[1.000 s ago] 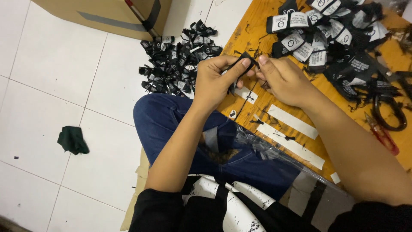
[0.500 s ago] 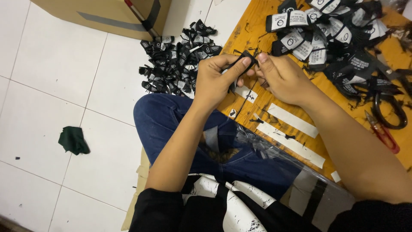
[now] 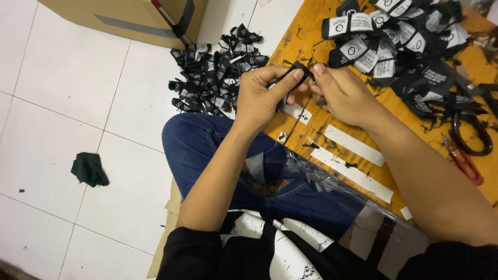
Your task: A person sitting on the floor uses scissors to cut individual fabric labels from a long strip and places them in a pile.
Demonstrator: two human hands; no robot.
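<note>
Hands meet over the edge of the wooden desk [image 3: 306, 31]: left hand [image 3: 259, 98] and right hand [image 3: 342, 93] pinch one small black label piece [image 3: 300, 70] between fingertips, apparently folding it. Next likely calls for a firm crease, then dropping it on the floor pile [image 3: 215, 78].

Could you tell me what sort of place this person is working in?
Probably a small, informal garment-label workshop, with the person sitting on a tiled floor. A low wooden board holds black fabric labels, more lie piled on the floor, and a cardboard box stands nearby.
</note>
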